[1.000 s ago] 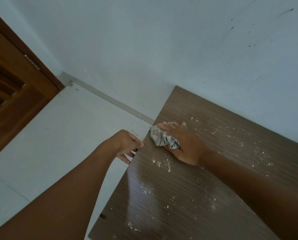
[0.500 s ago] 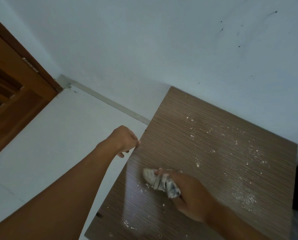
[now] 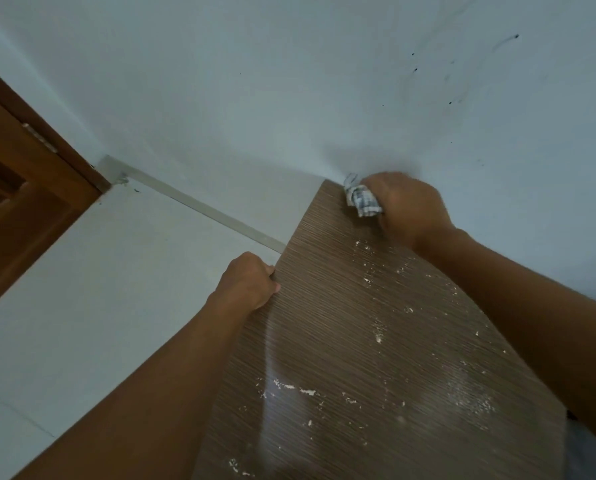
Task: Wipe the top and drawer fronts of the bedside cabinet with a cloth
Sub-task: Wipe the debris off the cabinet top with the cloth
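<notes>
The bedside cabinet's brown wood-grain top (image 3: 324,341) fills the lower middle of the view, speckled with white crumbs and dust. My right hand (image 3: 407,206) presses a bunched white checked cloth (image 3: 362,199) onto the far corner of the top, against the wall. My left hand (image 3: 249,285) grips the top's left edge, thumb on the surface and fingers curled under. The drawer fronts are out of sight.
A pale blue wall (image 3: 289,81) runs behind the cabinet, marked with small dark spots at the upper right. A light floor (image 3: 99,289) lies to the left with a grey skirting strip (image 3: 199,209). A brown wooden door (image 3: 12,188) stands at the far left.
My right hand has carried the cloth from the near middle of the top up to the far corner by the wall. My left hand stays on the left edge.
</notes>
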`<state>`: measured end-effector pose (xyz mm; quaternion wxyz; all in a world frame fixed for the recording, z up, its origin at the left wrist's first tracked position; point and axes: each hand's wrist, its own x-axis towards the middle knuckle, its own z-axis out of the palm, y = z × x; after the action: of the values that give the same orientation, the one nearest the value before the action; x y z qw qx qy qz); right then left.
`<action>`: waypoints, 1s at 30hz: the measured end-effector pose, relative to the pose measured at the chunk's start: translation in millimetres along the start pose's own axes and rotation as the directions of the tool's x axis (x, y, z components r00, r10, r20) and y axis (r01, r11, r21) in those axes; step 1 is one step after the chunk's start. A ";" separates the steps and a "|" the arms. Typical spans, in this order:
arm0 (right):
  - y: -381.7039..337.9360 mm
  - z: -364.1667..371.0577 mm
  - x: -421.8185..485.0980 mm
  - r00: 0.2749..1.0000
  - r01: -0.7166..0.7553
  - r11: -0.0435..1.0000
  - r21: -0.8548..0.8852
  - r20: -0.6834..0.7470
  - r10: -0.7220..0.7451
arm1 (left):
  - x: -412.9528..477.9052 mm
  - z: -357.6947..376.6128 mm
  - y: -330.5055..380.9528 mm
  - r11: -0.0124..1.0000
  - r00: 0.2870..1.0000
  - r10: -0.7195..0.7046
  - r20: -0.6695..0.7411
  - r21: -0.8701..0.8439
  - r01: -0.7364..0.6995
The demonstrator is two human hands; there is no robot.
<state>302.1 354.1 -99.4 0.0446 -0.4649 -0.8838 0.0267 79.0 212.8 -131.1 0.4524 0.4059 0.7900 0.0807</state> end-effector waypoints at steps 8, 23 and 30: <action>11.0 60.5 -40.3 0.945 -0.304 0.857 0.417 0.250 0.213 | 0.9 1.1 -0.6 1.000 1.000 -0.010 0.003 -0.003 0.010; -120.4 60.4 -223.5 0.968 -0.130 0.804 0.580 0.248 -0.022 | -3.7 -2.8 2.5 0.999 0.999 -0.024 0.027 -0.043 0.025; -152.0 63.0 -269.4 0.976 -0.049 0.794 0.606 0.199 -0.092 | -7.5 -3.6 3.1 0.996 0.998 -0.060 0.035 -0.070 0.062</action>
<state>322.9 45.7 -163.2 0.0945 -0.4099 -0.8330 0.3593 80.0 210.3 -122.6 0.4817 0.3665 0.7911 0.0884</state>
